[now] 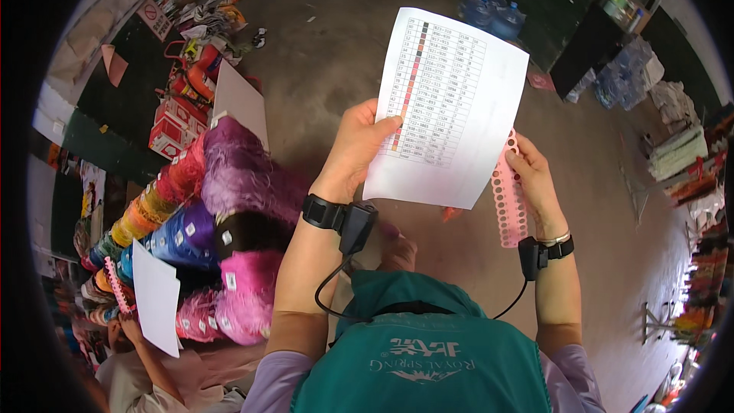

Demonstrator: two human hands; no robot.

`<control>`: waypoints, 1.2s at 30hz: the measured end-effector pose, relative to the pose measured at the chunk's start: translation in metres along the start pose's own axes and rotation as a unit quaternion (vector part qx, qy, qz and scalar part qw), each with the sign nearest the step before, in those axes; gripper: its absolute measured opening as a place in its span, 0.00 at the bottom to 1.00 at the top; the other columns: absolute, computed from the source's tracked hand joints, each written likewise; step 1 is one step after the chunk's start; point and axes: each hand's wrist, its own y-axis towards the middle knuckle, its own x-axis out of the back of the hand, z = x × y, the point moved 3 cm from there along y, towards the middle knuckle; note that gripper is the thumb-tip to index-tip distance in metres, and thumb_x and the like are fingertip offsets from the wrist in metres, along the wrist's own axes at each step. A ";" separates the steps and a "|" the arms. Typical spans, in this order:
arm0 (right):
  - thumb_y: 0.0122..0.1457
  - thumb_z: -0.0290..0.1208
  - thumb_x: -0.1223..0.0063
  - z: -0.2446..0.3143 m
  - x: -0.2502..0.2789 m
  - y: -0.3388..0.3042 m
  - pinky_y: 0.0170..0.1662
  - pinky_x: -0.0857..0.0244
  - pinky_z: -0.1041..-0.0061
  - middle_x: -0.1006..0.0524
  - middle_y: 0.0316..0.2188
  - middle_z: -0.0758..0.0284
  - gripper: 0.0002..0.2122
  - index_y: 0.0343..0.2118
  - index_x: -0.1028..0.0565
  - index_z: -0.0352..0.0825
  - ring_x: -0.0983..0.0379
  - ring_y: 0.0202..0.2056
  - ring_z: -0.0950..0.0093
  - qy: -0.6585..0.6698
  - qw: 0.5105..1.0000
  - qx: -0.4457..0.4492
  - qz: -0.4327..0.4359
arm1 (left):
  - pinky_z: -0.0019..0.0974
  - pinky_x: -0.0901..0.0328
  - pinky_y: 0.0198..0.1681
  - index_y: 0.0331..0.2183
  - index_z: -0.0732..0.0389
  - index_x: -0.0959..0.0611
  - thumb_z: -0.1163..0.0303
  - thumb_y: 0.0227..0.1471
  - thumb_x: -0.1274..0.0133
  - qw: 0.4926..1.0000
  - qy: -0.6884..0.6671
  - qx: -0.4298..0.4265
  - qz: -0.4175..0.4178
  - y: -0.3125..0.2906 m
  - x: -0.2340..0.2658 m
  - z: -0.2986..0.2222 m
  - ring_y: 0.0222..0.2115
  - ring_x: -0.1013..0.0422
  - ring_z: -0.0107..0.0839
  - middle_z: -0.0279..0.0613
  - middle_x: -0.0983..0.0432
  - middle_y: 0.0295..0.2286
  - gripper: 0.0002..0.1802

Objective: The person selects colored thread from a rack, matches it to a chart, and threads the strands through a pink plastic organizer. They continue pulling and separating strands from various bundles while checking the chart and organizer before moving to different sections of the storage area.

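A white sheet of paper (459,176) printed with a table and a column of small coloured squares is held up in front of me. My left hand (355,141) grips its left edge, the thumb lying on the front over the lower coloured squares. By the sheet's lower right edge, my right hand (533,180) is closed on a pink strip with punched holes (509,210), which hangs downward. Whether those fingers also pinch the paper is hard to make out. Each wrist wears a black strap with a small box, and a cable runs from each box.
At left, colourful thread bundles (237,168) are stacked in rows. A co-worker's hand (128,325) there is by another pink strip (115,283) and white sheet (155,306). Red-and-white boxes (174,128) stand behind. Large blue water bottles (493,11) are far off; hanging bundles (696,313) line the right.
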 end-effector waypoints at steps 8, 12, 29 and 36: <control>0.61 0.24 0.56 0.013 -0.026 0.133 0.44 0.35 0.83 0.24 0.40 0.68 0.17 0.54 0.34 0.29 0.28 0.39 0.83 0.000 1.000 -0.005 0.009 | 0.30 0.30 0.37 0.41 0.71 0.23 0.79 0.53 0.50 0.999 0.008 -0.026 -0.028 0.111 0.052 -0.026 0.32 0.25 0.26 0.45 0.22 0.35 0.12; 0.62 0.24 0.56 0.020 -0.053 0.196 0.43 0.35 0.83 0.24 0.39 0.69 0.17 0.54 0.33 0.30 0.29 0.39 0.84 0.012 0.998 0.007 0.061 | 0.29 0.30 0.37 0.40 0.71 0.23 0.79 0.53 0.50 0.999 -0.005 -0.024 -0.044 0.150 0.084 -0.045 0.32 0.25 0.25 0.45 0.22 0.35 0.12; 0.62 0.23 0.55 0.011 -0.277 0.498 0.41 0.31 0.81 0.24 0.41 0.68 0.16 0.53 0.33 0.31 0.26 0.38 0.81 0.074 0.904 -0.066 0.417 | 0.27 0.33 0.39 0.41 0.70 0.22 0.79 0.52 0.48 0.931 0.010 -0.121 -0.346 0.215 0.275 -0.110 0.33 0.27 0.23 0.42 0.22 0.35 0.12; 0.60 0.22 0.54 0.035 -0.422 0.542 0.41 0.31 0.81 0.24 0.40 0.65 0.16 0.51 0.33 0.28 0.26 0.37 0.80 0.016 0.812 -0.043 0.581 | 0.31 0.32 0.42 0.42 0.69 0.25 0.80 0.52 0.50 0.774 -0.110 -0.256 -0.568 0.134 0.293 -0.132 0.36 0.26 0.27 0.43 0.23 0.38 0.13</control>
